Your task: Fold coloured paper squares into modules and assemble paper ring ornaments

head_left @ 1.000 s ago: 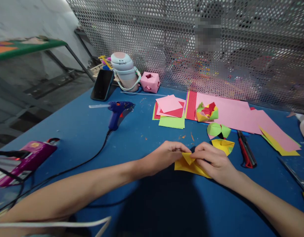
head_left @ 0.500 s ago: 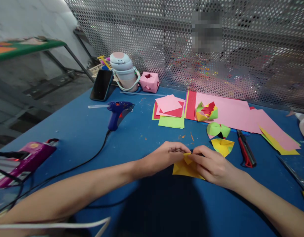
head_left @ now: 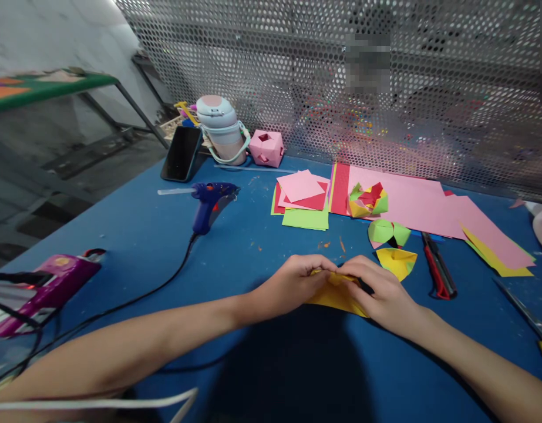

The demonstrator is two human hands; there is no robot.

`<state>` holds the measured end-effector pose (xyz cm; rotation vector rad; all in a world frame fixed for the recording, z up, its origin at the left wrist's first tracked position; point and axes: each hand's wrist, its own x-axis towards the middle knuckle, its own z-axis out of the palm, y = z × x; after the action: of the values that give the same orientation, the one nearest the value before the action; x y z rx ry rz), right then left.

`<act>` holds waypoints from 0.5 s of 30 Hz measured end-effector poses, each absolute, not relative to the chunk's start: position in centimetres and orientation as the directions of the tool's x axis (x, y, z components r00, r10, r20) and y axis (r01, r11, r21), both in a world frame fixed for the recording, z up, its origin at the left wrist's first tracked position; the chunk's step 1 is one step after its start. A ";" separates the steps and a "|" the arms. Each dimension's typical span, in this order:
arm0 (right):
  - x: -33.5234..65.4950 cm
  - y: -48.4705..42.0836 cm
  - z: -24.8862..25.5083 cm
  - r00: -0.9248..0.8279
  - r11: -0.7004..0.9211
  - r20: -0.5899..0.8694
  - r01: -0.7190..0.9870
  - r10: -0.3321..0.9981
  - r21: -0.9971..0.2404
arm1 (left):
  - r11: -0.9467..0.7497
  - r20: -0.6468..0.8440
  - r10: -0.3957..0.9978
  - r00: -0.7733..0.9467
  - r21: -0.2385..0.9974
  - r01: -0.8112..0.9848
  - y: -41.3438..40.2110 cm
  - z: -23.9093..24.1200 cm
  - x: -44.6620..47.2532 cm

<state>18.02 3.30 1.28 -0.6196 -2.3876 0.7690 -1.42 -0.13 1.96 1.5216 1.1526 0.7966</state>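
On the blue table [head_left: 134, 235], the left hand [head_left: 297, 283] and right hand [head_left: 383, 292] each hold a closed fingertip grip on the folded yellow paper sheet [head_left: 335, 297], pressing down, which keeps its fold flat. Beyond lies a blue hot-glue gun [head_left: 210, 200].

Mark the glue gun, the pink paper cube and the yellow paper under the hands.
glue gun [head_left: 209, 197]: head view, on its blue body.
pink paper cube [head_left: 271, 151]: head view, on its front face.
yellow paper [head_left: 336, 296]: head view, on the part between the hands.
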 end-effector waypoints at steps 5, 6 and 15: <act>17.9 3.2 1.3 -0.681 0.657 0.319 0.315 0.659 -0.685 | -0.096 -0.008 0.944 0.331 0.949 0.299 -0.5 1.8 -1.4; 17.9 3.2 1.3 -0.666 0.640 0.306 0.335 0.680 -0.692 | -0.106 -0.001 0.944 0.330 0.946 0.307 -0.5 1.7 -1.3; 17.9 3.4 1.3 -0.646 0.586 0.231 0.409 0.727 -0.700 | -0.104 -0.010 0.939 0.345 0.945 0.310 -0.6 1.4 -1.2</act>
<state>17.86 3.42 1.25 -0.9036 -2.3133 0.8415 -1.15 -0.60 1.43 1.6270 1.1442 0.8023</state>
